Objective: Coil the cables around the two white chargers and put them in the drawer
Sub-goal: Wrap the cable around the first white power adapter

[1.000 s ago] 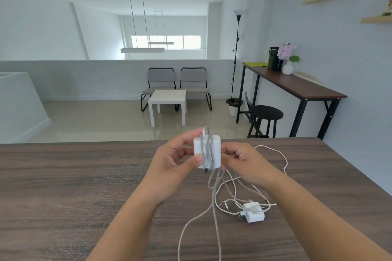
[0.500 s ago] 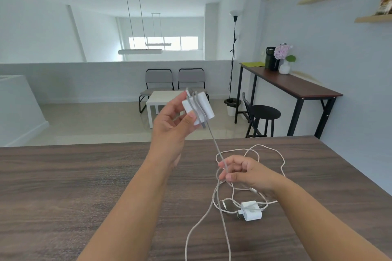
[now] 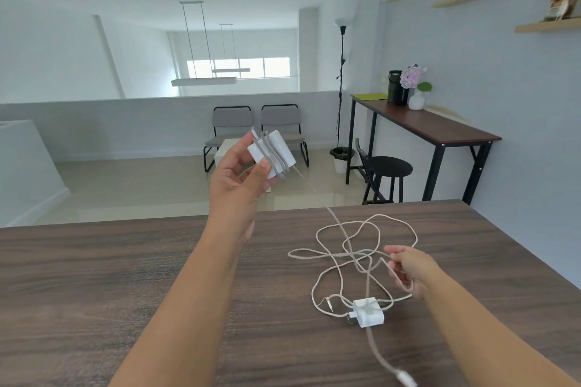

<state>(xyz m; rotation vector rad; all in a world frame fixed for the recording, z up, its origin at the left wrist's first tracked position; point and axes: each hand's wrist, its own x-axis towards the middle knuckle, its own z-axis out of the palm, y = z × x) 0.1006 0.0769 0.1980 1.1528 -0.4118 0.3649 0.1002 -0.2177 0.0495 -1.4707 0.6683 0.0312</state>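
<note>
White chargers (image 3: 273, 154), off-white cables (image 3: 364, 239), dark woodgrain table (image 3: 125, 276).

We note a dark wood-grain surface (image 3: 125, 292). On it, just beside the right hand (image 3: 408, 270), lies a loose tangle of white cable (image 3: 330, 253); a second white charger (image 3: 368, 312) rests below that hand.

The left hand (image 3: 239, 181) has lifted the wrapped charger (image 3: 273, 154) up from the table (image 3: 125, 276), away from the right hand (image 3: 408, 270). The right hand has moved right and nearer, now pinching the loose cable (image 3: 342, 229) low over the table.
</note>
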